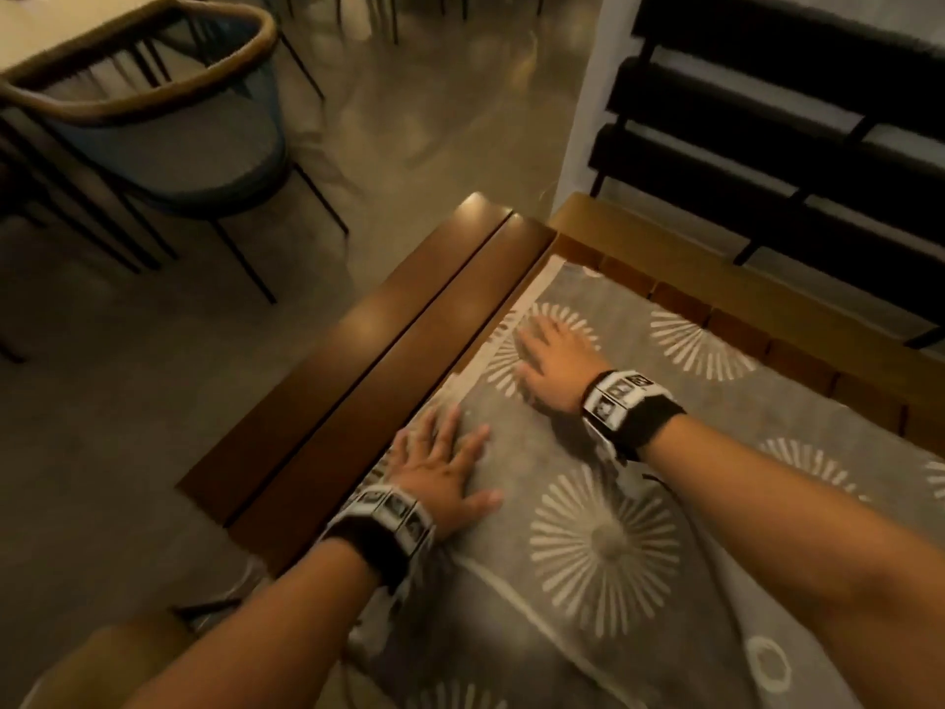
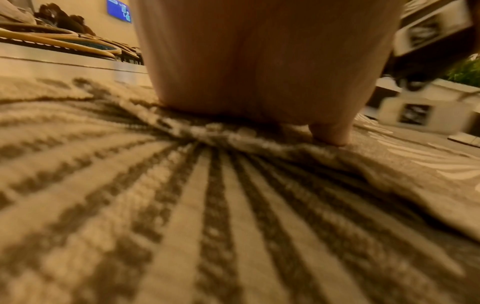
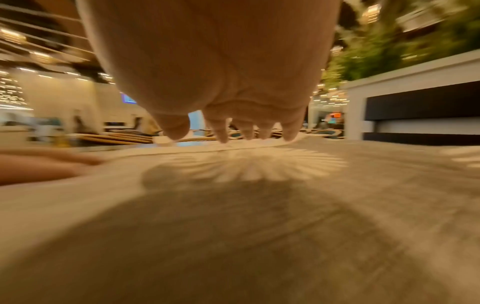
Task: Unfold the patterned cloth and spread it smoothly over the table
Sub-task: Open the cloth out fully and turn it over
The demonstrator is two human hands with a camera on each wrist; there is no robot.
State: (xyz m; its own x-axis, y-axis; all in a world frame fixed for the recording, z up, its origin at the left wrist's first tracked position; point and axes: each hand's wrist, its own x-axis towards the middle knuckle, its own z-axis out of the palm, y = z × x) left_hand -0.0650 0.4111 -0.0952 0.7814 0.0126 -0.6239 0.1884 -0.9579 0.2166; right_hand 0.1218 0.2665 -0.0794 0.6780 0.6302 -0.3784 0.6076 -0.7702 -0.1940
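A grey cloth (image 1: 639, 452) with pale starburst patterns lies spread over the wooden table (image 1: 388, 350). My left hand (image 1: 442, 468) presses flat on it near the table's left edge, fingers straight and spread. My right hand (image 1: 555, 363) lies flat farther along the same edge, on a starburst. In the left wrist view the palm (image 2: 259, 61) bears down on a bunched ripple of the cloth (image 2: 233, 205). The right wrist view shows my right hand (image 3: 228, 131) with fingertips touching the cloth (image 3: 259, 205) near its pale border.
A bare strip of wooden table top runs along the cloth's left side. A blue chair (image 1: 169, 125) with a wooden rim stands on the floor beyond. A black slatted bench back (image 1: 792, 110) rises behind the table's far edge.
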